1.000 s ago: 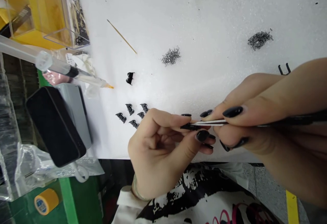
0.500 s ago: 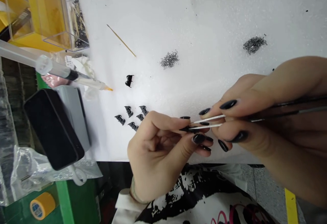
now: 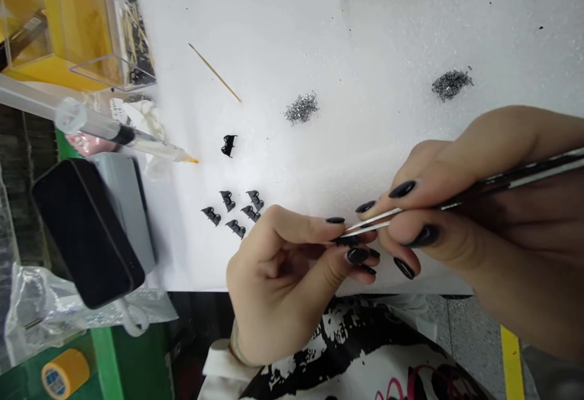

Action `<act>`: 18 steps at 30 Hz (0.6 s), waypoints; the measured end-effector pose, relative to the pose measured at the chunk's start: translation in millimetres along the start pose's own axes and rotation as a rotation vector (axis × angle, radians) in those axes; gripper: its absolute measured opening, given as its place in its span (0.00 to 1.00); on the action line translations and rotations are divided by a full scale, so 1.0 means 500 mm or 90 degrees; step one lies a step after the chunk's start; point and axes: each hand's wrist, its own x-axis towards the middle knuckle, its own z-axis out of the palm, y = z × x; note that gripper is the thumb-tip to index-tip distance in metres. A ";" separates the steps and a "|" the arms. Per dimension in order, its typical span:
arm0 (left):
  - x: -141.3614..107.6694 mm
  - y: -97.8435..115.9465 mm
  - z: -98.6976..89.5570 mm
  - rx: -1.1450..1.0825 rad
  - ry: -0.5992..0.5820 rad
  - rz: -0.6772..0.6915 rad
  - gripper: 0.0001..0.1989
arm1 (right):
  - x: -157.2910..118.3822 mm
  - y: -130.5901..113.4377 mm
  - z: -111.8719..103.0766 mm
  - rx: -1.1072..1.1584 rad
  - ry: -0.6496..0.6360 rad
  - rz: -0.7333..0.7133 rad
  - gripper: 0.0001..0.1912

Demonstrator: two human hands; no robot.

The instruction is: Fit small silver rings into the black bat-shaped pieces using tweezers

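My left hand (image 3: 283, 284) pinches a small black piece (image 3: 347, 240) between thumb and fingers, near the table's front edge; much of that piece is hidden. My right hand (image 3: 460, 205) grips a pair of metal tweezers (image 3: 511, 182), whose tips meet at the black piece. Left of my left hand, several small black clip-like pieces (image 3: 227, 200) lie grouped on the white surface. Above them rests another black piece (image 3: 229, 145) by itself. Two little heaps of shiny dark bits, a nearer heap (image 3: 302, 109) and a right heap (image 3: 451, 85), sit farther back.
At left lie a syringe (image 3: 155, 144) with an orange tip, a black phone-like block (image 3: 86, 232) and a clear plastic box (image 3: 114, 71). A thin wooden stick (image 3: 214, 72) is on the white table (image 3: 365, 53). Yellow tape (image 3: 66, 374) is at lower left.
The tweezers' rear end has swung upward in view, and their tips have drawn closer together at the black piece. My left hand keeps its pinch. The whole view has shifted slightly.
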 end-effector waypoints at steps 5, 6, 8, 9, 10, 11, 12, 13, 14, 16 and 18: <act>-0.002 -0.001 0.002 0.011 -0.003 0.015 0.17 | 0.018 -0.006 0.004 -0.043 -0.025 0.002 0.07; -0.002 -0.001 0.003 0.009 -0.002 0.018 0.17 | 0.020 -0.007 0.004 -0.050 -0.022 0.004 0.08; -0.002 0.000 0.004 0.002 0.004 0.008 0.18 | 0.022 -0.011 0.004 -0.064 -0.005 0.029 0.09; -0.001 0.001 0.004 0.000 0.006 0.005 0.18 | 0.021 -0.012 0.004 -0.068 0.005 0.042 0.09; -0.001 0.001 0.004 -0.001 0.006 0.002 0.18 | 0.020 -0.013 0.003 -0.069 0.016 0.052 0.08; -0.001 0.001 0.004 -0.001 0.004 0.003 0.17 | 0.018 -0.014 0.003 -0.071 0.022 0.058 0.08; -0.001 0.001 0.004 0.000 0.003 0.003 0.17 | 0.017 -0.013 0.003 -0.071 0.024 0.063 0.07; -0.001 0.000 0.004 0.001 0.000 0.006 0.18 | 0.016 -0.013 0.002 -0.073 0.025 0.061 0.07; -0.001 0.000 0.004 0.002 -0.001 0.008 0.18 | 0.015 -0.012 0.001 -0.073 0.024 0.059 0.08; -0.002 -0.002 0.004 -0.004 -0.001 0.007 0.19 | 0.015 -0.009 -0.001 -0.075 0.019 0.053 0.09; -0.003 -0.004 0.004 -0.012 -0.004 0.006 0.20 | 0.015 -0.006 -0.003 -0.078 0.002 0.044 0.11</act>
